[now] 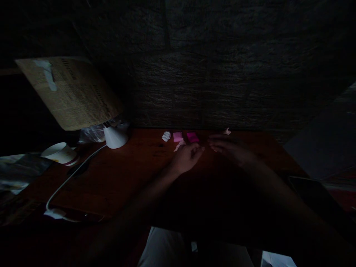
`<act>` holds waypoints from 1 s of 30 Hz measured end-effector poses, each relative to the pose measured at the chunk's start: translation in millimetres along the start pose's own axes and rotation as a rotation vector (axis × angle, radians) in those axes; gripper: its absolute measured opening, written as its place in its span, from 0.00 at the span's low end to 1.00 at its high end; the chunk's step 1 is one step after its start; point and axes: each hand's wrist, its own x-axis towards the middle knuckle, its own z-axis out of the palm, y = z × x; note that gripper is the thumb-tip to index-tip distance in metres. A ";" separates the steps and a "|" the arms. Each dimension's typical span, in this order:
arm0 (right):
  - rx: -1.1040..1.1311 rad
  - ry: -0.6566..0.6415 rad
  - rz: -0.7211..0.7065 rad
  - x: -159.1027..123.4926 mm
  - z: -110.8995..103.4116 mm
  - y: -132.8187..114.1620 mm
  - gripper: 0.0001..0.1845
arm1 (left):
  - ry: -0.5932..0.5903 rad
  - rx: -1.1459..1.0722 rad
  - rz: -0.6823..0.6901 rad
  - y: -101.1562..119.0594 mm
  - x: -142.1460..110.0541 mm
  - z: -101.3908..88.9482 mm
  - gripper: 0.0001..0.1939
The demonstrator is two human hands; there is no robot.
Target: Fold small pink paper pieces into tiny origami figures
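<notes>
My left hand (188,157) is at the middle of the wooden table (139,163), its fingers curled in. What they hold, if anything, is hidden in the dim light. A pale pink scrap of paper (179,144) lies just behind its knuckles. Beyond that are a light pink square pad (177,137), a magenta square pad (192,137) and a crumpled white paper ball (166,136). My right hand (229,147) hovers to the right with fingers stretched out toward the left hand. A small pink paper scrap (227,131) lies behind it, near the wall.
At left stands a lamp with a white base (115,137) and a printed brown paper shade (72,92). Its white cable (75,172) runs to the front edge. A paper cup (60,153) leans beside it. A dark stone wall (194,85) closes off the back.
</notes>
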 end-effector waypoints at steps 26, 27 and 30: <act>0.132 -0.129 0.024 -8.6 16.9 -4.7 0.14 | -0.220 0.183 0.041 -2.5 -5.2 -2.6 0.09; 0.143 -0.132 0.014 -8.7 17.5 -4.3 0.14 | -0.246 0.184 0.039 -2.4 -5.8 -2.8 0.08; 0.173 -0.144 -0.002 -8.7 19.4 -3.2 0.13 | -0.255 0.169 0.040 -1.4 -6.2 -3.3 0.07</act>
